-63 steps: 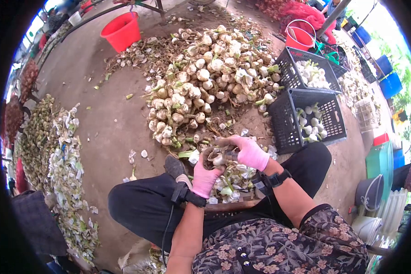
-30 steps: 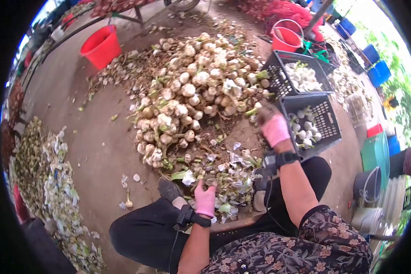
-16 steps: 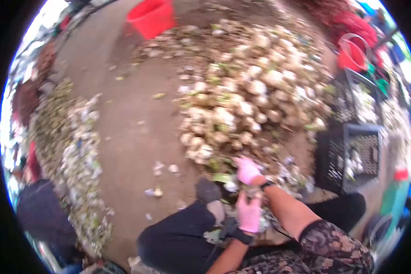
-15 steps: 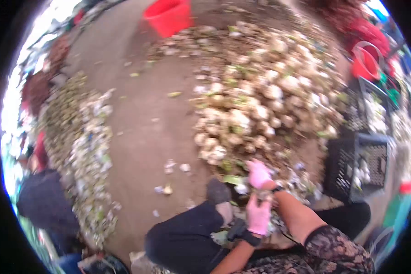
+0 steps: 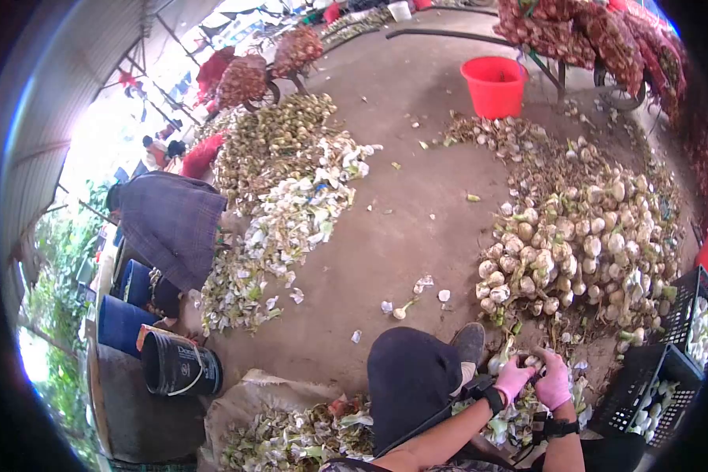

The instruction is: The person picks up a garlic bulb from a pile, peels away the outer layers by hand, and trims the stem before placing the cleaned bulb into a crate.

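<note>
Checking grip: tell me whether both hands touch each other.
Cannot tell. Head view: left hand and right hand sit close together, too small to show contact or gap.

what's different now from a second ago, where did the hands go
The right hand has come back from the black crate and the left hand has lifted off the peelings; both now meet at what looks like a garlic bulb, grip too small to judge. The head has turned left, bringing a bent-over person into view. The garlic heap and red bucket lie as before.
</note>
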`<state>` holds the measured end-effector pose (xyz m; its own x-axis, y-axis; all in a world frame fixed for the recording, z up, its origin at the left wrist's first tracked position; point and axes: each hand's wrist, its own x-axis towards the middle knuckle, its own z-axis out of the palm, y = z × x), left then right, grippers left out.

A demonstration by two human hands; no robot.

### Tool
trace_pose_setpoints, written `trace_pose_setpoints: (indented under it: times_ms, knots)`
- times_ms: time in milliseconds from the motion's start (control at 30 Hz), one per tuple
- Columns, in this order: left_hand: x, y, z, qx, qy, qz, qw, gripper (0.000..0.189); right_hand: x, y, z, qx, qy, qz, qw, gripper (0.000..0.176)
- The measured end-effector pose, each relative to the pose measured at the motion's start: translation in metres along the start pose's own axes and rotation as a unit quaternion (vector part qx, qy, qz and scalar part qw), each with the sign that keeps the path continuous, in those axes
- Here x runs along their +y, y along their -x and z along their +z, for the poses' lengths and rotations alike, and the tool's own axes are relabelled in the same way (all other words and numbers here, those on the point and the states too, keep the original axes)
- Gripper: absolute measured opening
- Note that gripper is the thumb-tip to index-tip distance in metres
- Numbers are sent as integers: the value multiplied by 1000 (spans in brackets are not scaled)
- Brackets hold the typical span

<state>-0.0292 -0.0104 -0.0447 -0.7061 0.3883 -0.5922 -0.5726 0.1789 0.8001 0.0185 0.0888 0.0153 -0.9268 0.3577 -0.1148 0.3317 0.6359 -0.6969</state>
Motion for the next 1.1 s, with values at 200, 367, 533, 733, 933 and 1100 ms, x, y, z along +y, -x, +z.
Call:
trace_pose_setpoints:
  times_ms: [200,367,533,733,933,1100]
  knots:
    - [-6,3,-16,-111,101,64,987,37,6,25,-5,34,-353,50,934,38]
    - [18,33,-16,-148,21,202,968,49,27,39,-6,6,-608,193,770,21]
    - [17,56,-12,-63,-103,280,953,55,9,42,1,10,-541,117,833,25]
    - [-10,33,-6,-23,-114,331,936,53,15,38,4,-12,-507,72,859,25]
    - [0,37,-10,-64,-87,303,947,52,1,35,-11,-24,-549,137,824,21]
    - [5,40,-12,-34,-156,296,942,50,10,32,-18,-33,-477,149,866,20]
